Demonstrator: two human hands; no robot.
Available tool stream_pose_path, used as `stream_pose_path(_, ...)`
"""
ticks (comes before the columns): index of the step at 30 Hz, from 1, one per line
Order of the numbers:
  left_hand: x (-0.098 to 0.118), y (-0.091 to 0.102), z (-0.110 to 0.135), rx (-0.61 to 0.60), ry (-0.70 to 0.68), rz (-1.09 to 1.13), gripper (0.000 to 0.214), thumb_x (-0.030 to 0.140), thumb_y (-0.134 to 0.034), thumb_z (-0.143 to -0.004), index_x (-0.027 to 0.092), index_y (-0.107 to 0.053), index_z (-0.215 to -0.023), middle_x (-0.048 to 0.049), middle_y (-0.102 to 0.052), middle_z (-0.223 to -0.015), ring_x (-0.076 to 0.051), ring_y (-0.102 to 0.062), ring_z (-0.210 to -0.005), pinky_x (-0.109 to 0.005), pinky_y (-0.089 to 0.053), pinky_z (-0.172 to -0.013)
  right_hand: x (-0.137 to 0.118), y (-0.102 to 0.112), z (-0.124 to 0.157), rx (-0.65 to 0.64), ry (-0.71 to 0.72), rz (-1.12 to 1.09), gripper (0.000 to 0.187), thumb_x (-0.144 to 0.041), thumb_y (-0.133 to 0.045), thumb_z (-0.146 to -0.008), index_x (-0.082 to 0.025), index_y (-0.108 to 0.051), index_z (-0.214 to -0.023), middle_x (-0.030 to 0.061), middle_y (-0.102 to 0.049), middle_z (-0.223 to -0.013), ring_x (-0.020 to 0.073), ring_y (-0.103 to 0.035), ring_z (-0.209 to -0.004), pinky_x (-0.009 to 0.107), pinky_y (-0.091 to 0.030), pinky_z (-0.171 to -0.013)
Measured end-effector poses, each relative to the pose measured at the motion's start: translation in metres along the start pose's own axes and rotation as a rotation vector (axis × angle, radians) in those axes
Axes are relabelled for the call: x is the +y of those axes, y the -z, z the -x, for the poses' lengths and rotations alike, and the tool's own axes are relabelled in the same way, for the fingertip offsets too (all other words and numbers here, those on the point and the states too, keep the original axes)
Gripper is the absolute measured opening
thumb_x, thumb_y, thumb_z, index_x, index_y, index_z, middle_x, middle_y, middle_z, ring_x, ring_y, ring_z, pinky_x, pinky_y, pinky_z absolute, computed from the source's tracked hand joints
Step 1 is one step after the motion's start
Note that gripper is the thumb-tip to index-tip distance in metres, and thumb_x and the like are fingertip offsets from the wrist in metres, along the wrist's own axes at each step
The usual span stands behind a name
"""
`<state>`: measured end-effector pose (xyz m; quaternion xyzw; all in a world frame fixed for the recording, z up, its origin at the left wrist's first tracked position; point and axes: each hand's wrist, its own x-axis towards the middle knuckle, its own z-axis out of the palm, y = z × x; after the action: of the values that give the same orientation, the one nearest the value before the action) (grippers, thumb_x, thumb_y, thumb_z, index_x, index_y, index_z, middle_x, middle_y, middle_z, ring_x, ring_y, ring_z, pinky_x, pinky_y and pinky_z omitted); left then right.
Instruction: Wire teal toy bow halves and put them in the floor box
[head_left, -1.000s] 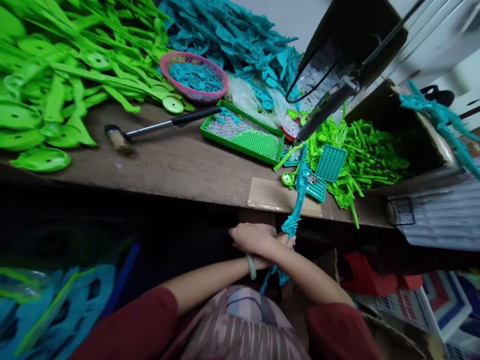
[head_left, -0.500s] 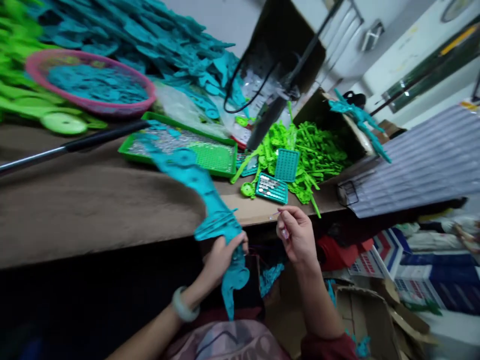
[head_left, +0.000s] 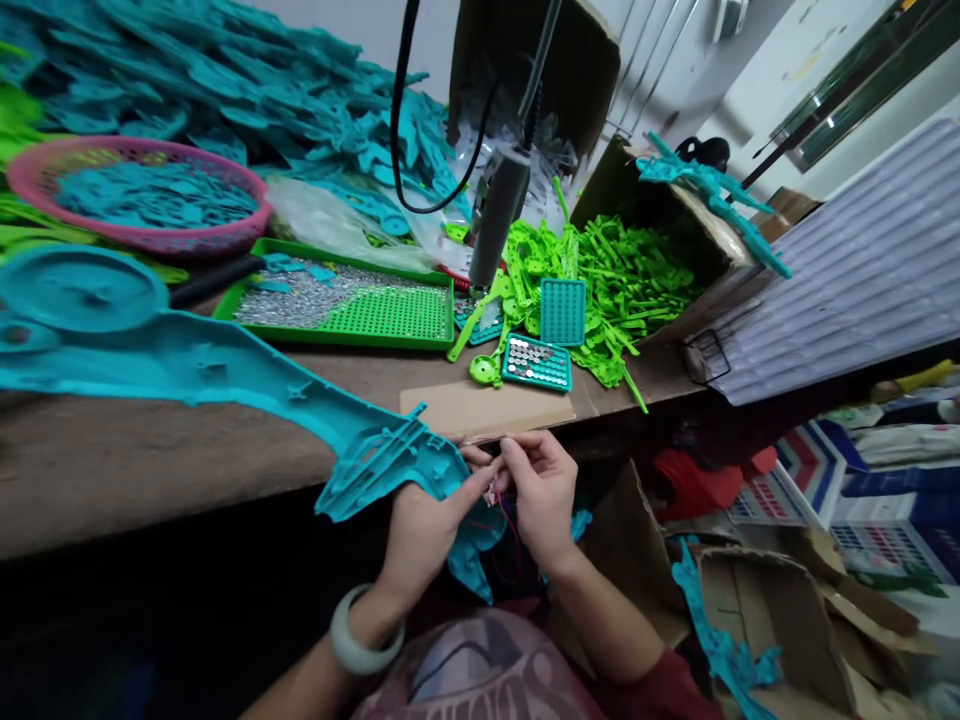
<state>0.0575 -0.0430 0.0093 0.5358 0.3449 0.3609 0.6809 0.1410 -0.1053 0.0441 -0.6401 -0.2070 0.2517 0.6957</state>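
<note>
My left hand [head_left: 420, 535] is closed around the narrow end of a long teal plastic shell [head_left: 262, 365]. The shell's ribbed inner side faces up, and its wide round end reaches left over the bench. Beside it my right hand [head_left: 544, 495] pinches thin wires [head_left: 513, 522], reddish ones among them, with a small pale piece at the fingertips. Both thumbs come close together over the shell's near end. Fingers hide most of the small piece, so its kind is unclear.
A green tray [head_left: 337, 340] of small metal screws lies on the bench [head_left: 187, 480]. A grey electric screwdriver [head_left: 499, 215] hangs above. Around are a pink basket [head_left: 150, 240], teal holder trays [head_left: 536, 362], piled green parts [head_left: 637, 280] and cardboard boxes [head_left: 772, 620].
My right hand has moved left with the wires to meet my left hand. The teal shell has turned, its wide end swinging left and nearer, showing its ribbed inside. The view has shifted slightly.
</note>
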Motion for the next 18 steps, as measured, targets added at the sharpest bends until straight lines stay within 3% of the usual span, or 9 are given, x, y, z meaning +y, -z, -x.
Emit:
stream_pose_path(4,0.000,0.003,0.002,-0.002,-0.004,-0.016,0.023,0.037,-0.077,-0.073,0.018,-0.068,-0.083,-0.0034,-0.073,-0.083,-0.022,-0.069,-0.080,-0.034,-0.054,-0.086,0.010,0.013,-0.001,0.011,0.047,0.093,0.022,-0.038,-0.066,-0.088,-0.016,-0.062,-0.086,-0.0017,-0.061,-0.062,0.0109,-0.057,-0.048,0.023,-0.050,-0.046)
stream_pose_path(7,0.005,0.003,0.003,0.012,0.008,-0.041,0.020,0.036,-0.076,-0.073,0.019,-0.068,-0.077,-0.0022,-0.072,-0.075,-0.021,-0.068,-0.070,-0.031,-0.056,-0.076,0.009,0.026,-0.004,0.086,0.397,0.354,0.023,-0.032,-0.062,-0.090,-0.017,-0.061,-0.108,0.0102,-0.066,-0.103,0.0194,-0.067,-0.090,0.034,-0.058,-0.078)
stream_pose_path(8,0.006,0.003,0.002,0.015,0.019,-0.059,0.020,0.037,-0.076,-0.072,0.019,-0.069,-0.076,-0.0023,-0.072,-0.075,-0.021,-0.068,-0.070,-0.032,-0.056,-0.076,0.007,0.030,-0.005,0.041,0.540,0.436,0.031,-0.030,-0.061,-0.089,-0.018,-0.059,-0.118,0.0133,-0.062,-0.117,0.0230,-0.064,-0.108,0.040,-0.055,-0.091)
stream_pose_path(10,0.008,0.004,0.002,0.031,0.024,-0.102,0.022,0.038,-0.077,-0.070,0.018,-0.070,-0.076,-0.0036,-0.073,-0.077,-0.022,-0.069,-0.073,-0.034,-0.056,-0.081,0.002,0.036,-0.007,-0.226,0.695,0.543,0.047,-0.027,-0.059,-0.090,-0.020,-0.048,-0.136,0.0156,-0.056,-0.133,0.0264,-0.053,-0.127,0.047,-0.045,-0.107)
stream_pose_path(12,0.010,0.006,0.003,0.056,0.011,-0.133,0.024,0.039,-0.078,-0.067,0.019,-0.070,-0.077,-0.0048,-0.074,-0.083,-0.024,-0.070,-0.080,-0.035,-0.055,-0.086,-0.001,0.039,-0.009,-0.540,0.634,0.564,0.053,-0.025,-0.056,-0.093,-0.021,-0.041,-0.143,0.0147,-0.057,-0.134,0.0245,-0.055,-0.127,0.044,-0.046,-0.107)
stream_pose_path(13,0.011,0.007,0.003,0.078,-0.001,-0.144,0.025,0.040,-0.078,-0.067,0.019,-0.070,-0.078,-0.0047,-0.075,-0.084,-0.024,-0.070,-0.082,-0.035,-0.055,-0.087,-0.001,0.039,-0.009,-0.625,0.559,0.554,0.052,-0.025,-0.055,-0.094,-0.021,-0.040,-0.144,0.0136,-0.059,-0.131,0.0221,-0.059,-0.120,0.039,-0.050,-0.101)
stream_pose_path(16,0.011,0.013,0.006,0.119,-0.011,-0.177,0.023,0.041,-0.077,-0.068,0.020,-0.068,-0.072,-0.0018,-0.072,-0.073,-0.022,-0.069,-0.072,-0.034,-0.055,-0.082,0.002,0.038,-0.007,-0.640,0.357,0.511,0.039,-0.028,-0.056,-0.096,-0.022,-0.051,-0.134,0.0078,-0.065,-0.111,0.0144,-0.066,-0.091,0.025,-0.055,-0.078)
stream_pose_path(18,0.011,0.017,0.008,0.120,-0.004,-0.193,0.022,0.041,-0.074,-0.071,0.021,-0.065,-0.067,-0.0001,-0.069,-0.065,-0.020,-0.067,-0.063,-0.032,-0.055,-0.075,0.005,0.037,-0.005,-0.611,0.330,0.526,0.026,-0.027,-0.057,-0.096,-0.021,-0.061,-0.122,0.0046,-0.066,-0.098,0.0120,-0.064,-0.080,0.022,-0.053,-0.071)
